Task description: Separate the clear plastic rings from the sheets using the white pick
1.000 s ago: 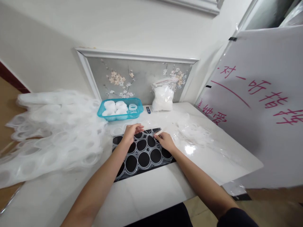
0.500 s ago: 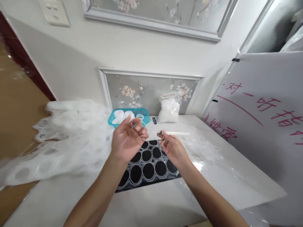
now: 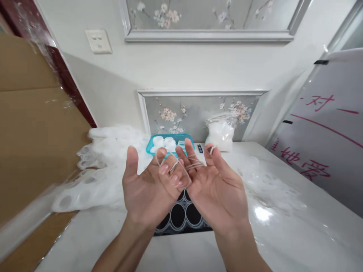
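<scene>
My left hand (image 3: 150, 185) is raised palm up above the table, thumb spread and the other fingers curled. A thin clear ring (image 3: 157, 158) loops round those fingers. Touching it, my right hand (image 3: 218, 192) also faces palm up, with thin clear loops (image 3: 195, 165) around its fingers. Its thumb and forefinger pinch a slim white stick with a dark end (image 3: 210, 150); most of the stick is hidden. Below both hands lies a black sheet with rows of round outlines (image 3: 185, 217), partly covered by them.
Behind stands a blue basket (image 3: 149, 146) with white round pieces. Small blue snips (image 3: 200, 148) lie near a zip bag of white material (image 3: 220, 132). White ringed sheeting (image 3: 110, 162) is heaped left; clear scraps (image 3: 272, 189) lie right. A written board (image 3: 320, 124) stands at right.
Both hands have risen from the black sheet toward me and come together, turning palms up. The ring lifted with my left hand. The view has tilted up and shifted left.
</scene>
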{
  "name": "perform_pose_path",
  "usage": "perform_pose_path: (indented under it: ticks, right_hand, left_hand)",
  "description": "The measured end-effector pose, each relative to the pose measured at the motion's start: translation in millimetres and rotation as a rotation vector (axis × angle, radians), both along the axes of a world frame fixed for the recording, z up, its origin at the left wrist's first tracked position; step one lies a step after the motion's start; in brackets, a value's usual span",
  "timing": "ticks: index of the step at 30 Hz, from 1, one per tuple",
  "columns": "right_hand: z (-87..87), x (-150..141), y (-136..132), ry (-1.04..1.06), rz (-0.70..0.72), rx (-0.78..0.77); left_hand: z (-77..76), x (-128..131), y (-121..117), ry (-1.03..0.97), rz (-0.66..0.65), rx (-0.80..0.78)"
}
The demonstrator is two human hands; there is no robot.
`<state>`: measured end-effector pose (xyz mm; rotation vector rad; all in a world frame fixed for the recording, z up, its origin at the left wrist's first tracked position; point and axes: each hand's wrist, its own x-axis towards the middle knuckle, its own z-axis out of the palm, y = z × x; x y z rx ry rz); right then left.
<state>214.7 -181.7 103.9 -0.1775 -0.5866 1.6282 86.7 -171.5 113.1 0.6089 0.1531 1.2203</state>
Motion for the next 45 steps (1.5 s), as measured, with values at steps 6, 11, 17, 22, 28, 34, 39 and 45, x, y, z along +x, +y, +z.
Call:
perform_pose_path:
  ticks: [6, 11, 17, 22, 28, 34, 39, 45]
  right_hand:
    - [0.4, 3.9, -4.0, -0.066, -0.033, -0.034]
    - [-2.5, 5.8, -5.3, -0.07, -0.027, -0.032]
    - [-2.7, 7.9, -6.2, -0.083, -0.064, -0.017]
    - [-2.1, 7.4, -4.8, -0.078, -0.093, -0.018]
    - [-3.9, 4.6, -3.3, -0.1, -0.176, -0.019]
    - [-3.2, 3.0, -4.2, -0.188, -0.292, 0.094]
    - [-7.6, 1.6, -6.9, -0.347, -0.612, 0.305]
    - [-10.9, 10.1, -5.5, -0.655, -0.634, 0.495]
  left_hand:
    - [-7.2, 3.3, 4.3, 0.137, 0.031, 0.05]
    - [-10.4, 6.6, 2.1, 0.151, -0.022, 0.107]
    - [-11.7, 12.1, -1.6, 0.139, -0.033, 0.135]
    - [-9.3, 15.7, -4.4, 0.128, -0.029, 0.136]
    - [-10.2, 17.4, -6.1, 0.121, -0.021, 0.158]
    - [-12.3, 18.0, -8.0, 0.144, -0.01, 0.255]
    - [-14.5, 16.4, -12.9, 0.293, 0.129, 0.399]
    - [-12.1, 10.2, -24.5, 0.334, 0.138, 0.472]
